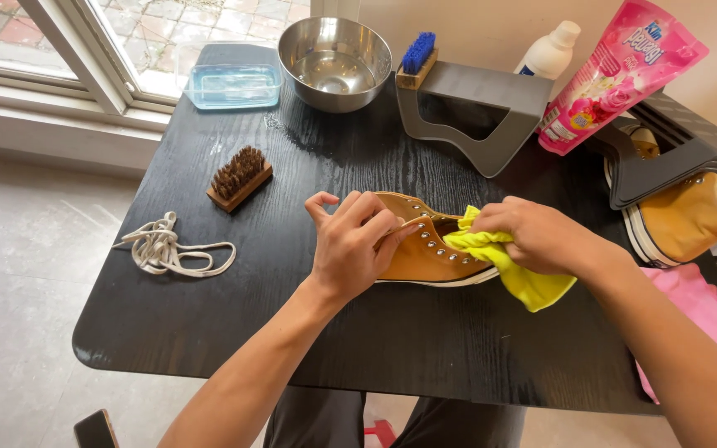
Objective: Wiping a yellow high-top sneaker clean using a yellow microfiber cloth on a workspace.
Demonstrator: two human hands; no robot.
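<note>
The hands meet over a tan high-top shoe (pixel 425 253) lying on its side near the middle of the black table (pixel 209 323). The left hand (pixel 350 245) grips the shoe's upper edge, fingers curled over it and thumb raised; the right hand (pixel 537 236) is closed around a bunched yellow cloth (pixel 499 261), pressing it against the eyelet side of the shoe.

Much of the shoe is hidden: the left hand covers its toe end, and the right hand and cloth cover the ankle end, so only the middle stretch with its metal eyelets and a strip of white sole shows. The right fingertips are buried in the cloth and cannot be made out. Both forearms come up from the bottom edge, the right one cut off at the corner.

A second tan shoe (pixel 682 220) sits at the right edge under a grey stand (pixel 674 153), partly covered by it. A pink cloth (pixel 695 307) beneath the right forearm is only partly visible.

Left of the hands lie a heap of white laces (pixel 163 247) and a brown bristle brush (pixel 239 177). At the far edge stand a clear blue container (pixel 234 85), a steel bowl (pixel 335 62), a blue-bristled brush (pixel 418 56) on a grey stand, a white bottle (pixel 549 51) and a pink pouch (pixel 620 75).
</note>
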